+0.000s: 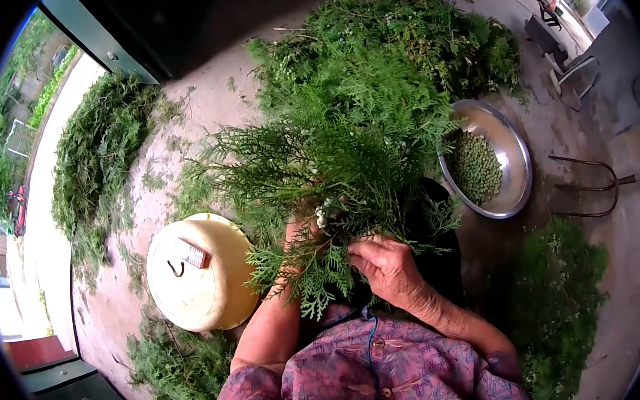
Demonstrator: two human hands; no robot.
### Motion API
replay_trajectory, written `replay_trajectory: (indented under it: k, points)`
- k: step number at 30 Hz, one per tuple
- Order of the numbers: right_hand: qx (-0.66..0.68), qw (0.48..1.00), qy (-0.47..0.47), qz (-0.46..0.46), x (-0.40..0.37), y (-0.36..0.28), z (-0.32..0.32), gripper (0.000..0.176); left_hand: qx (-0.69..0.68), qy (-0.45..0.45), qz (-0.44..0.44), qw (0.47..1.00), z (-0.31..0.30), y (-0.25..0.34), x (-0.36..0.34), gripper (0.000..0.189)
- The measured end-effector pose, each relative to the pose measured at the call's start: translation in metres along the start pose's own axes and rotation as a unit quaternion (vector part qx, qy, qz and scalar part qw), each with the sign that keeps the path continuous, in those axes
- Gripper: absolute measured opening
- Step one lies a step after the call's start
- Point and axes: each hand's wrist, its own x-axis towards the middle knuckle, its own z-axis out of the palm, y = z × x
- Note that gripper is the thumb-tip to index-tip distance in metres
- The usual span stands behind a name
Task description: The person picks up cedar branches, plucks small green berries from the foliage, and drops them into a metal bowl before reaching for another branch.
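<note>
A leafy evergreen branch (332,161) with flat, scaly sprays spreads out in front of my chest. My left hand (307,227) is wrapped round its lower stems, and foliage hides most of the fingers. Pale green cones (321,216) show in a small cluster beside that hand. My right hand (385,264) is closed in a pinch at the lower sprays, its fingertips against the greenery; any small thing between them is hidden. To the right, a metal basin (515,151) holds a heap of small green cones (475,169).
A large pile of cut branches (398,43) lies ahead on the concrete floor. More greenery (101,142) lies at the left, and another heap (560,294) at the lower right. An upturned cream tub (191,285) sits left, a metal fork-like tool (597,186) right.
</note>
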Motion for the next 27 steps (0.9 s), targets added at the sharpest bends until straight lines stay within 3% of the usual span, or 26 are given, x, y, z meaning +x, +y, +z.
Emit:
replay_trajectory:
  k: [1, 2, 4, 5, 6, 7, 9, 11, 12, 15, 17, 18, 21, 24, 27]
  points:
    - [0.004, 1.0, 0.016, 0.005, 0.002, -0.004, -0.003, 0.016, 0.227, -0.023, 0.013, 0.973, -0.002, -0.003, 0.001, 0.046]
    - [0.009, 0.999, 0.032, 0.01, 0.004, -0.008, -0.005, 0.016, 0.442, -0.038, 0.035, 0.896, -0.004, -0.006, 0.002, 0.049]
    - [0.02, 0.997, 0.066, 0.027, 0.012, -0.018, -0.012, 0.015, 0.478, -0.004, 0.096, 0.873, -0.002, 0.01, -0.003, 0.048]
    - [0.025, 0.996, 0.083, 0.037, 0.016, -0.022, -0.016, 0.015, 0.187, -0.013, -0.016, 0.982, 0.005, 0.039, 0.001, 0.045]
    - [0.018, 0.992, 0.095, 0.079, 0.019, -0.023, -0.022, 0.014, -0.124, 0.044, -0.113, 0.985, 0.012, 0.068, 0.004, 0.041]
    - [0.049, 0.985, 0.121, 0.111, 0.024, -0.023, -0.026, 0.019, -0.334, 0.063, -0.107, 0.934, 0.019, 0.092, 0.006, 0.039]
    - [-0.011, 0.98, 0.196, 0.034, 0.033, -0.006, -0.026, 0.019, -0.188, 0.081, -0.111, 0.973, 0.017, 0.083, 0.009, 0.037]
    - [-0.011, 0.987, 0.156, 0.023, 0.038, -0.002, -0.028, 0.019, -0.132, 0.068, -0.09, 0.985, 0.013, 0.065, 0.013, 0.033]
    - [-0.018, 0.991, 0.129, 0.008, 0.041, -0.001, -0.027, 0.018, -0.15, 0.048, -0.069, 0.985, 0.009, 0.05, 0.015, 0.031]
    - [-0.051, 0.995, 0.09, -0.004, 0.043, -0.002, -0.021, 0.024, -0.321, 0.098, -0.05, 0.941, 0.021, 0.088, 0.009, 0.025]
    - [-0.098, 0.993, 0.065, -0.008, 0.046, -0.002, -0.02, 0.026, -0.305, 0.123, -0.093, 0.94, 0.022, 0.093, 0.009, 0.023]
    - [-0.135, 0.99, 0.04, -0.024, 0.047, -0.003, -0.021, 0.027, -0.212, 0.107, -0.127, 0.963, 0.017, 0.101, 0.011, 0.021]
    - [-0.157, 0.986, 0.036, -0.04, 0.048, -0.004, -0.017, 0.027, -0.072, 0.081, -0.057, 0.992, 0.014, 0.099, 0.013, 0.02]
    - [-0.176, 0.984, 0.002, -0.04, 0.05, -0.002, -0.018, 0.026, -0.099, 0.098, 0.02, 0.99, 0.015, 0.079, 0.005, 0.021]
    - [-0.169, 0.984, -0.01, -0.053, 0.05, 0.007, -0.016, 0.025, -0.097, 0.123, -0.012, 0.988, 0.017, 0.079, 0.01, 0.022]
